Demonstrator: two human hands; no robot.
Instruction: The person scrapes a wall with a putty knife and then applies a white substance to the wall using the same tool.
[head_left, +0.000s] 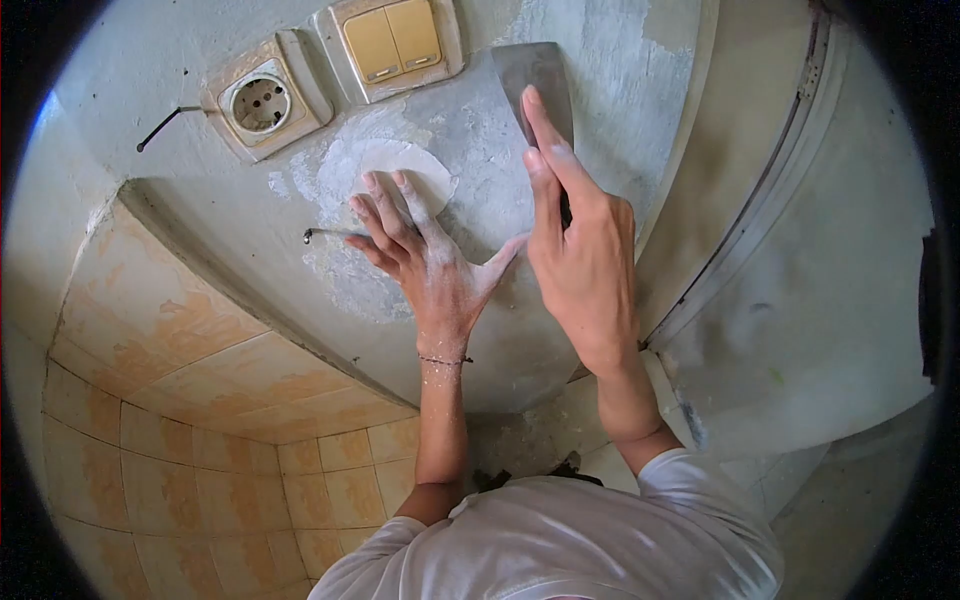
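Note:
My left hand [430, 250], dusted with white powder, lies with fingers spread against the grey wall. Its fingertips touch the lower part of a round white patch [400, 160] that looks like filler. In my right hand [585, 260] is a putty knife [540, 75], gripped by its handle, with the index finger stretched along the blade. The wide metal blade points up and lies at or close to the wall, right of the white patch. Most of the handle is hidden by the fingers. Smeared whitish and grey filler surrounds the patch.
A wall socket [260, 104] and a double light switch [392, 42] sit above the patch. Two hooks, one dark [165, 128] and one metal [325, 234], stick out of the wall. Tiles [190, 320] cover the lower left. A door [800, 270] stands at right.

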